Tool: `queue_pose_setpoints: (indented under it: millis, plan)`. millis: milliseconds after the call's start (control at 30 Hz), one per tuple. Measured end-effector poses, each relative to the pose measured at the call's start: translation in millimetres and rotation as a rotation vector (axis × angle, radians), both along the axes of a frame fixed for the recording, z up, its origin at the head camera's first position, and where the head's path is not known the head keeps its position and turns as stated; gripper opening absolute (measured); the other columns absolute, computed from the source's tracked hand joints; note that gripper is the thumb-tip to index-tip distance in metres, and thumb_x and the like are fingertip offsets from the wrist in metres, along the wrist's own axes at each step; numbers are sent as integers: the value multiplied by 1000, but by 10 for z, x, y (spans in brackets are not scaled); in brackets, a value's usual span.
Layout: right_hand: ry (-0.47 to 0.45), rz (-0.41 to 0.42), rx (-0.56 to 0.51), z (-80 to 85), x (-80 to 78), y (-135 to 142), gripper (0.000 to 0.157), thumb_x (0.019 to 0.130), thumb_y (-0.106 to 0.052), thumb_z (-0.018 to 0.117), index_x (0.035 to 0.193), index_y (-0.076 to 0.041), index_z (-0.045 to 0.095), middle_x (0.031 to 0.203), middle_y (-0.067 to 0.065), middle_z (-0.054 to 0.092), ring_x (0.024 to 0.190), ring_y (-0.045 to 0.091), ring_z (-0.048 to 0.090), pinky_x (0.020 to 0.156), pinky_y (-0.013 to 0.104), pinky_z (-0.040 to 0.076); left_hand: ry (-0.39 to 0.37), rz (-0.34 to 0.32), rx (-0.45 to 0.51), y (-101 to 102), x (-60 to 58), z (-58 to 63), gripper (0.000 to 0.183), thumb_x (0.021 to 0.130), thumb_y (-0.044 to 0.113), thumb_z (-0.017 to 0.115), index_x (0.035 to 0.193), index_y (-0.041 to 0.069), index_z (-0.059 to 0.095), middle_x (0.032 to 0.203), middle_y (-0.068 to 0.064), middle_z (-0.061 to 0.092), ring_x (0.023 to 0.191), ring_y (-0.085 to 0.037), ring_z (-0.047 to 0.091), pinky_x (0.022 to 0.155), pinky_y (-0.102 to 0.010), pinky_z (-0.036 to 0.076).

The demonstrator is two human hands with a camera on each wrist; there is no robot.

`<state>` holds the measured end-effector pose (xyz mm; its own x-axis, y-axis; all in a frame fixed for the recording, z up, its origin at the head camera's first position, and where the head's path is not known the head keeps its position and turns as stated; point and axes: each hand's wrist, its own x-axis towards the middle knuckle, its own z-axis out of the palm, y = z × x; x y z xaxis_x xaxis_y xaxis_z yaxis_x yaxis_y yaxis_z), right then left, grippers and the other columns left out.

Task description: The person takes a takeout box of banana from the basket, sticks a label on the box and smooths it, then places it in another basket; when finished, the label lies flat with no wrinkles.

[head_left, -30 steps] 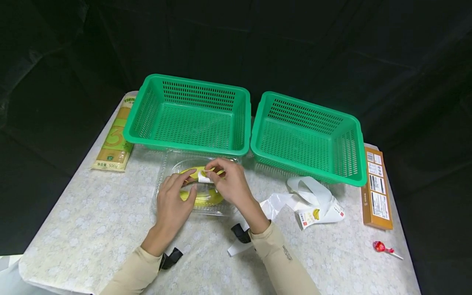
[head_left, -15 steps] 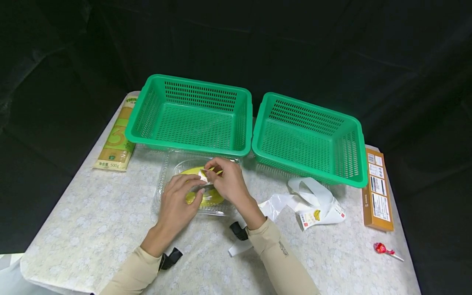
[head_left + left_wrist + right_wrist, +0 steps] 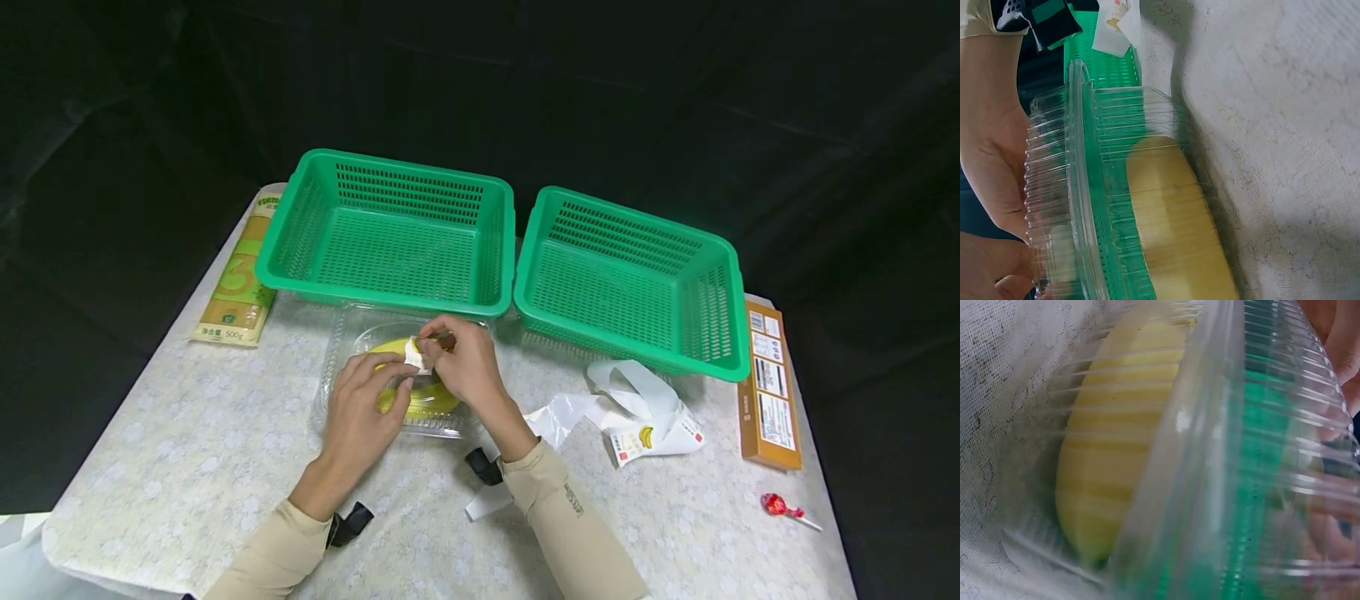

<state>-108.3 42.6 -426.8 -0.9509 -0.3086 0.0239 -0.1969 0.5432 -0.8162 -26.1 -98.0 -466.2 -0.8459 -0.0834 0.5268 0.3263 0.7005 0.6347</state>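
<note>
A clear plastic clamshell box (image 3: 324, 377) sits in front of the left green basket, its lid down over yellow bananas (image 3: 423, 402). Through its ribbed side, banana (image 3: 1169, 206) shows large in the left wrist view and banana (image 3: 1119, 419) again in the right one. On top of the lid is a small white label (image 3: 414, 353), partly hidden by fingers. My right hand (image 3: 471, 367) pinches the label's right part between thumb and forefinger. My left hand (image 3: 366, 408) rests on the lid from the left, fingertips at the label's lower edge and thumb lower down.
Two green baskets, left (image 3: 382, 298) and right (image 3: 630, 346), stand along the back. A noodle packet (image 3: 238, 283) lies at far left. To the right are a crumpled white strip with banana print (image 3: 652, 433), a brown box (image 3: 768, 392) and a red lollipop (image 3: 776, 504).
My left fingers have moved right, up to the label. The right fingers keep their pinch, shifting only slightly, and the label's visible shape has changed. Basket, packet and brown box stay put.
</note>
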Motion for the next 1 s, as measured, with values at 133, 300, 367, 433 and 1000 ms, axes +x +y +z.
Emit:
queue_pose_setpoints:
  millis: [133, 300, 367, 433, 1000]
  plan:
    - [9, -29, 13, -21, -2, -11, 4, 93, -14, 72, 94, -11, 74, 96, 7, 76, 81, 22, 73, 60, 25, 52, -16, -10, -11, 1, 2, 3, 14, 83, 7, 77, 96, 10, 78, 108, -8, 75, 106, -28, 63, 92, -44, 48]
    - [36, -45, 28, -43, -14, -28, 5, 92, -16, 73, 92, -12, 75, 92, 5, 77, 78, 20, 73, 61, 25, 52, -23, -24, -47, -2, 8, 7, 14, 84, 9, 77, 97, 12, 78, 105, -3, 77, 106, -25, 63, 90, -44, 47]
    - [52, -47, 32, -51, -21, -36, 5, 92, -16, 74, 92, -11, 75, 91, 5, 77, 77, 19, 72, 64, 25, 53, -18, -26, -57, -4, 8, 4, 14, 84, 10, 77, 98, 13, 78, 104, -2, 77, 105, -24, 64, 89, -43, 47]
    - [65, -46, 34, -62, -28, -43, 6, 91, -16, 74, 92, -10, 75, 89, 4, 77, 77, 19, 71, 67, 27, 54, -14, -28, -59, -6, 8, 0, 15, 84, 11, 77, 99, 13, 78, 103, -2, 78, 104, -24, 64, 89, -43, 47]
    - [86, -34, 28, -136, -71, -61, 5, 93, -13, 71, 94, -11, 75, 89, 6, 76, 84, 20, 69, 71, 28, 54, -43, -45, -76, -24, 8, -10, 15, 88, 14, 74, 102, 15, 79, 101, 0, 78, 97, -21, 67, 82, -38, 47]
